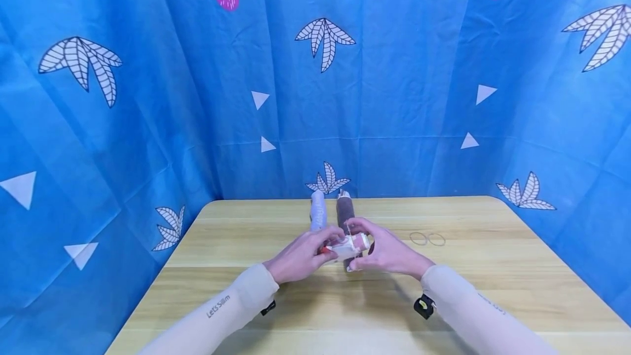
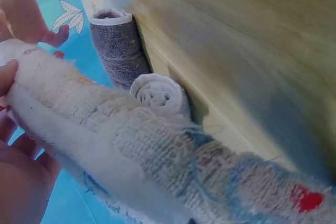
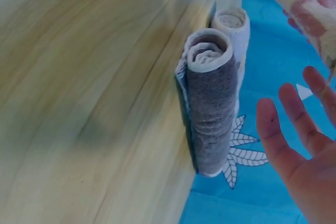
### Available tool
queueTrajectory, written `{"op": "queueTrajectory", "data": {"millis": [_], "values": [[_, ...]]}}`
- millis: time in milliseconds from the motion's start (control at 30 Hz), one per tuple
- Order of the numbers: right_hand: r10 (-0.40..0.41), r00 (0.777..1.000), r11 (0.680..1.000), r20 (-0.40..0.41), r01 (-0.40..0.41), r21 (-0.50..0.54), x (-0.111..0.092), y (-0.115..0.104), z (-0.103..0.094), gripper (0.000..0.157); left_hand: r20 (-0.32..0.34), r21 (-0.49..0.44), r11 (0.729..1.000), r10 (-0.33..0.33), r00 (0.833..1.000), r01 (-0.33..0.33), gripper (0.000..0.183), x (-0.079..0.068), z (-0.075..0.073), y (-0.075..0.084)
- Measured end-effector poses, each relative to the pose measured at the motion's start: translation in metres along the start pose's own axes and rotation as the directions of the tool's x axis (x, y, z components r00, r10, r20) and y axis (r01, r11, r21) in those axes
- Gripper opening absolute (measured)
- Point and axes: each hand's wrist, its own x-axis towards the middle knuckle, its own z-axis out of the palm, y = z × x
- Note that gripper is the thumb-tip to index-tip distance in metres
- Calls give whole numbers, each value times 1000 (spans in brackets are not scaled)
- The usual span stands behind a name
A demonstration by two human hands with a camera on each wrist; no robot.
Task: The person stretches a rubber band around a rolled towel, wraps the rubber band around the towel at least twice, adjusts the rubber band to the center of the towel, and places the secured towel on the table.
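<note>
At the lower centre of the frame, the left hand [image 1: 302,256] is gripping a rolled pale towel [image 1: 341,249]; the right hand [image 1: 391,251] is spreading its fingers near one end. The left sleeve [image 1: 248,286] is showing "Let's" (next word unclear).

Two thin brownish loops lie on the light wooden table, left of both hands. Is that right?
Not quite: the head view shows two thin brownish loops on the light wooden table, but to the right of the left hand and the right hand.
</note>
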Motion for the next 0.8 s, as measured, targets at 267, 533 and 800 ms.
{"op": "queueTrajectory", "data": {"millis": [267,533,800], "values": [[-19,1000,1000,-24,19,-11,2,-9,0,85,-11,75,997,12,1000,-12,44,4,0,0],[-13,1000,1000,-11,13,8,6,-11,5,83,-27,95,995,42,999,-39,48,5,1,3],[29,999,994,-20,-26,105,14,-19,7,73,-95,86,991,109,989,-101,35,7,5,7]]}}
